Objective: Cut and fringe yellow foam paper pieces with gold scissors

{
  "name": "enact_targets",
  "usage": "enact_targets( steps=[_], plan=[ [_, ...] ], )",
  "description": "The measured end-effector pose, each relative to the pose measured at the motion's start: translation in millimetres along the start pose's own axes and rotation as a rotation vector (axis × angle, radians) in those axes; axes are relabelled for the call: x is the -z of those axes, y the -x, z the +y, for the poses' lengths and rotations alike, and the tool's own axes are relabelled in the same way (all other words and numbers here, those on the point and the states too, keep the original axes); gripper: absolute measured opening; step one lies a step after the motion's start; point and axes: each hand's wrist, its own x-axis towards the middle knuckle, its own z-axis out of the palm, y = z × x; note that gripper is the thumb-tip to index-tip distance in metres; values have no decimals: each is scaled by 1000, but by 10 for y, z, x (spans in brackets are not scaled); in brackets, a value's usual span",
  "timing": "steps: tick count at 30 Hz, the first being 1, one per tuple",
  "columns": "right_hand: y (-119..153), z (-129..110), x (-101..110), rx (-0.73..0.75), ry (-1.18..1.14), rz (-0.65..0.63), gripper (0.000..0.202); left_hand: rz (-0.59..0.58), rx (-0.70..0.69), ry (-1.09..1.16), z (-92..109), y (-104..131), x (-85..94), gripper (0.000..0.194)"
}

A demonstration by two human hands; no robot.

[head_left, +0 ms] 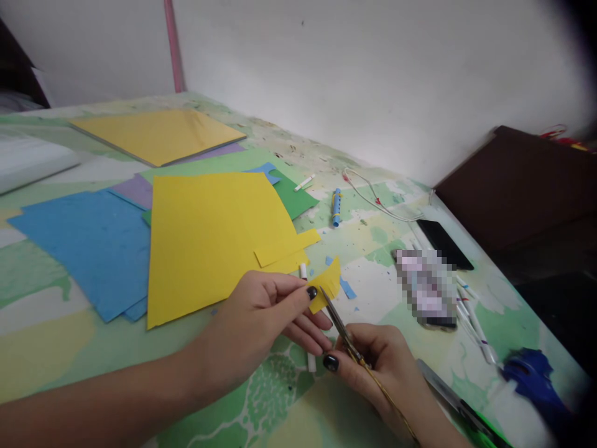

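Between thumb and fingers, my left hand (275, 311) pinches a small piece of yellow paper (332, 280). My right hand (377, 367) grips a pair of scissors (342, 333) with gold-coloured handles. Their blade tips touch the lower edge of the yellow piece, close to my left thumb. A white marker (311, 361) lies on the table under my left hand, partly hidden by it. Left of the hands is a large yellow sheet (209, 236), with a yellow strip (286, 247) at its right edge. Small blue paper scraps (347, 288) lie just beyond the held piece.
Blue sheets (88, 242) and a green sheet (298, 196) lie around the yellow one. A rolled blue paper tube (336, 208) stands farther back. At right are a phone (426, 289), a black device (445, 242), markers (476, 323), green-handled scissors (459, 401) and a blue tape dispenser (534, 379).
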Motion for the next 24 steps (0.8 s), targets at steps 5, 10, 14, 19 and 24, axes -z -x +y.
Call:
enact_targets(
  steps=[5, 10, 14, 19, 24],
  plan=[
    [8, 28, 10, 4, 13, -2, 41, -13, 3, 1, 1, 4, 7, 27],
    [-4, 36, 13, 10, 20, 1, 41, -18, 10, 6, 0, 5, 3, 27],
    [-13, 46, 12, 20, 34, 2, 41, -17, 9, 6, -1, 6, 5, 27],
    [-10, 53, 23, 20, 35, -11, 40, -24, 12, 13, 0, 5, 13, 27],
    [21, 53, 39, 50, -28, -68, 37, -12, 17, 29, 3, 10, 4, 26]
  ],
)
